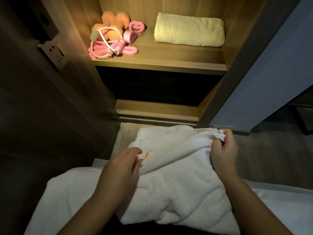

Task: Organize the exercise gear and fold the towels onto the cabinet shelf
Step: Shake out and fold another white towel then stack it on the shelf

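Observation:
A white towel [176,175] lies crumpled low in front of me, a small yellow mark on it. My left hand [125,164] pinches its left edge. My right hand [223,150] grips its far right corner, lifted a little. On the lit cabinet shelf [160,60] a folded cream towel [189,32] lies at the right. Left of it sit orange dumbbells [115,22], a pink jump rope [116,46], pink resistance bands [128,50] and a pink hand grip [135,28].
More white cloth [67,192] spreads under the towel at the bottom. A wall socket [54,53] sits on the left panel. A dark lower compartment [157,87] lies under the shelf. A grey door panel [264,73] stands at the right.

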The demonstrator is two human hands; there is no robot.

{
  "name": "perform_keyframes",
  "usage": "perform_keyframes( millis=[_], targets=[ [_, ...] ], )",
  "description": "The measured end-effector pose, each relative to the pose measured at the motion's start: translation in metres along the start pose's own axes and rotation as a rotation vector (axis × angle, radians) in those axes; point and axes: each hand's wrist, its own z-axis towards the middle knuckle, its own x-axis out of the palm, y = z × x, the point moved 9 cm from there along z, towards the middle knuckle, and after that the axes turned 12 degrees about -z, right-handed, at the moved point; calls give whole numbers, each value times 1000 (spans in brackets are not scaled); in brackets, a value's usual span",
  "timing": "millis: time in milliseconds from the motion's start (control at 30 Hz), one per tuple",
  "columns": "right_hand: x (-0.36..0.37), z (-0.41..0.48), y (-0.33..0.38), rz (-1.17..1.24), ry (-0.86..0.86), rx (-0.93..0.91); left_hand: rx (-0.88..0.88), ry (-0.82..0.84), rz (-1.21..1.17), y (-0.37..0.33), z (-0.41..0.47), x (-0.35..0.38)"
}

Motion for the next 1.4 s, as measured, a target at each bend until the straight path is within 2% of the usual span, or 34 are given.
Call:
perform_keyframes(
  millis=[100,167,267,333,400,467,567,700,867,1033,1100,1200,1267,1333,1400],
  targets=[
    [-1,0,2,8,-2,-35,-9,261,214,8,24,14],
    [-3,0,1,23,-10,-45,87,445,393,0,31,27],
    [-5,-1,-1,34,-15,-46,240,594,540,-8,33,39],
    [-5,-1,0,33,-14,-57,154,747,449,-3,36,40],
    [-4,-1,0,29,-5,-65,-25,942,211,2,39,44],
    [-3,-1,-1,31,2,-63,-78,1030,18,-3,43,46],
    [-3,0,-4,40,7,-34,7,999,-78,-14,52,46],
    [-4,0,-4,38,-1,-51,24,961,-38,-12,54,43],
    [0,-2,-3,34,-7,-49,15,1046,-14,-13,53,32],
    [-5,0,-10,38,-36,-36,63,1036,-202,-41,58,18],
    [-5,-1,-10,45,-34,-42,102,1023,-114,-44,59,17],
    [-2,-2,-5,58,-13,-52,59,1121,53,-36,50,23],
    [-1,-1,-4,56,-2,-59,72,1129,118,-35,47,24],
    [-4,0,-8,59,-19,-49,178,947,182,-38,58,18],
    [-9,0,-12,68,-48,-23,203,622,120,-37,74,2]
  ],
)
